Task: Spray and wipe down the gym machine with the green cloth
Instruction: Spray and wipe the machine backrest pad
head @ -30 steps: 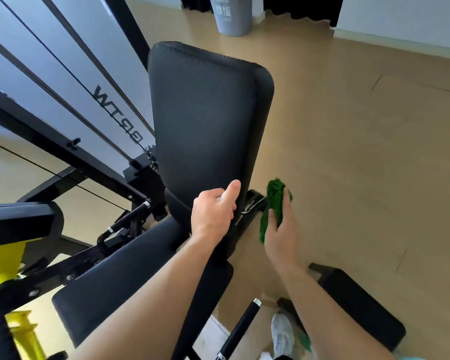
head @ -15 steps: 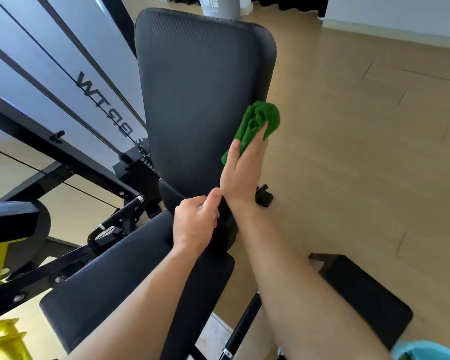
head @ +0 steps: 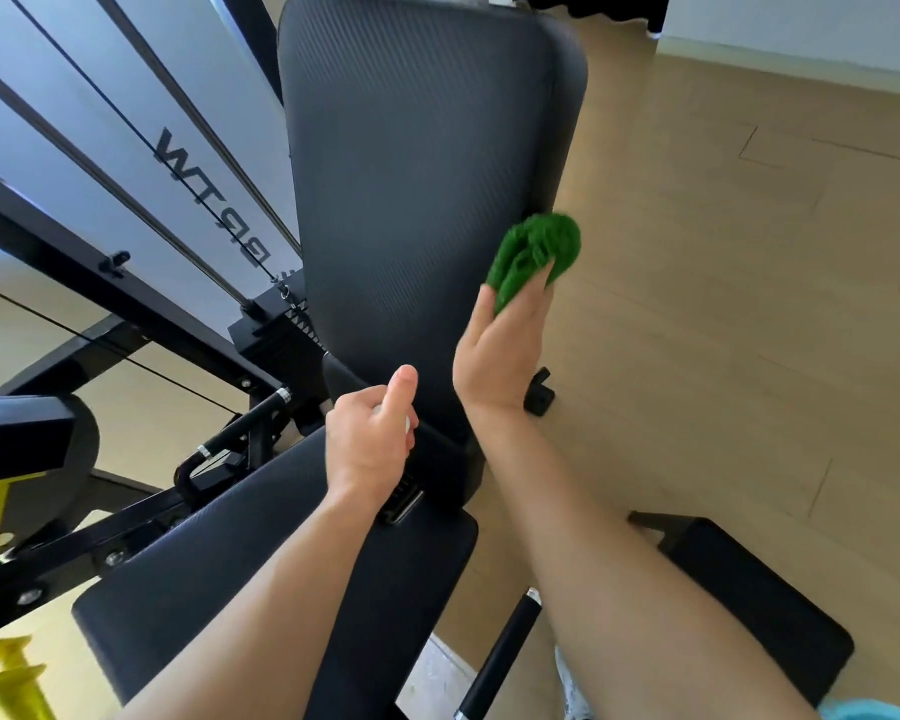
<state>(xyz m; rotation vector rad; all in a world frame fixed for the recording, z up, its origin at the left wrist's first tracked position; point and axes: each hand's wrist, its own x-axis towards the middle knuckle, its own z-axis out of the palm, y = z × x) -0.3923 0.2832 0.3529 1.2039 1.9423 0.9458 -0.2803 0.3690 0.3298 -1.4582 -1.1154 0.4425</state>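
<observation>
Barely shifted since half a second ago — right hand [head: 505,350] pressing bunched, fuzzy green cloth [head: 536,254] against right edge of tall ribbed black backrest [head: 417,163]. Left hand [head: 372,441] curled tight round something small and white, thumb up — above padded seat [head: 261,553].
</observation>
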